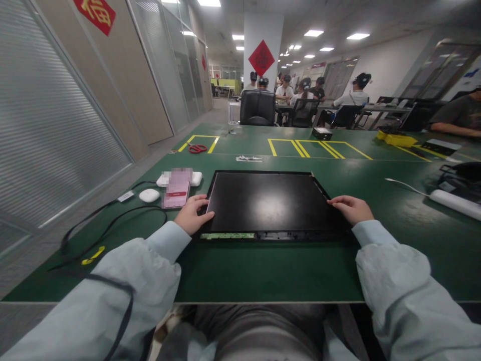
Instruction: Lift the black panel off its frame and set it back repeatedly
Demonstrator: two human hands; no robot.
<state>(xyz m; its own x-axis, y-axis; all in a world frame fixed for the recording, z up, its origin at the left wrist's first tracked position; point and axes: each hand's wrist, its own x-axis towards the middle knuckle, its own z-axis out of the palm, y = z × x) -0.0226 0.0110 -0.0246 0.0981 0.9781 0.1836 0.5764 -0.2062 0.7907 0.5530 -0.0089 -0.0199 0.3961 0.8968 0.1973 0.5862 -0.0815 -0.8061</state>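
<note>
A flat black display panel lies face up in front of me, in a thin dark frame. Along its near edge runs a narrow green circuit board strip. My left hand grips the panel's left edge, its thumb resting at the border of the screen. At the right edge, my right hand pinches the frame between thumb and fingers. The undersides of both grips are hidden.
Left of the panel are a phone, a white rounded case and a black strap. Red-handled scissors lie beyond on the green table. A white power strip is at right. Several people sit in the background.
</note>
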